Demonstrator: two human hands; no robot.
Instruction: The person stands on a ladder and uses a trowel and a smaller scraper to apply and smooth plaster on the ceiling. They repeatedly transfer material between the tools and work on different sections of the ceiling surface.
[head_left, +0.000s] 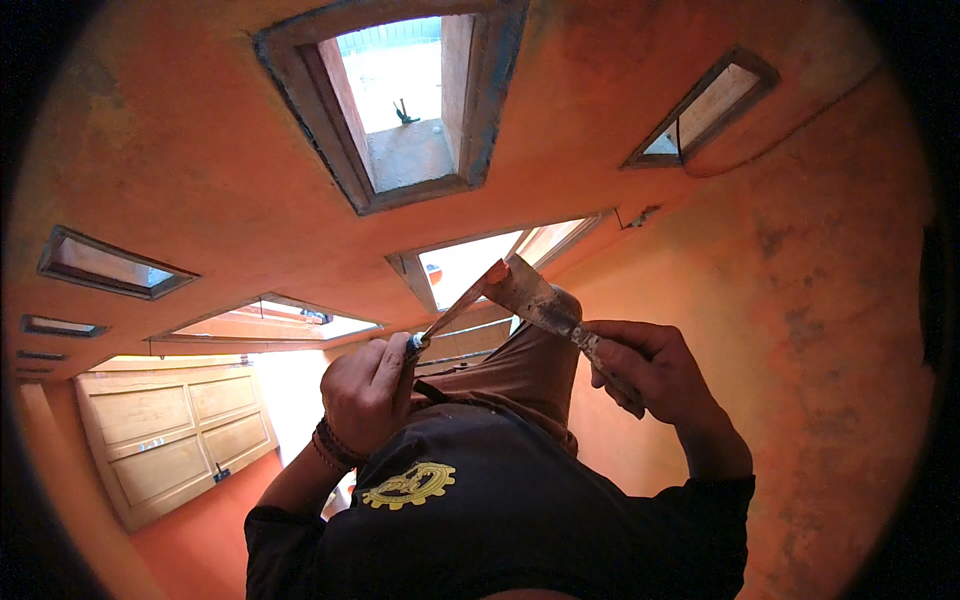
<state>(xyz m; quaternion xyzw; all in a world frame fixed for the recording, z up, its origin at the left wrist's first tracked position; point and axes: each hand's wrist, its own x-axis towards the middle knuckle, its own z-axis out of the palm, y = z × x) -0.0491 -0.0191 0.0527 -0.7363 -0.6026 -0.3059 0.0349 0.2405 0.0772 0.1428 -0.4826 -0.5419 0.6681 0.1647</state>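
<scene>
My left hand (365, 390) grips the light-tipped handle of a narrow metal blade (455, 312), which angles up and right. My right hand (650, 370) is closed round the stained handle of a wide scraper (535, 300), whose blade is splattered and points up and left. The two blade ends meet in front of me, above my lap and trousers (530, 380), with orange material (498, 272) where they cross. The face of the narrow blade is partly edge-on, so how much it carries I cannot tell.
An orange wall (180, 120) has framed openings (350, 160) of several sizes, some bright. A panelled wooden door (175, 435) stands open at lower left. A dark cable (780, 135) runs at upper right, above a mottled orange surface (800, 400).
</scene>
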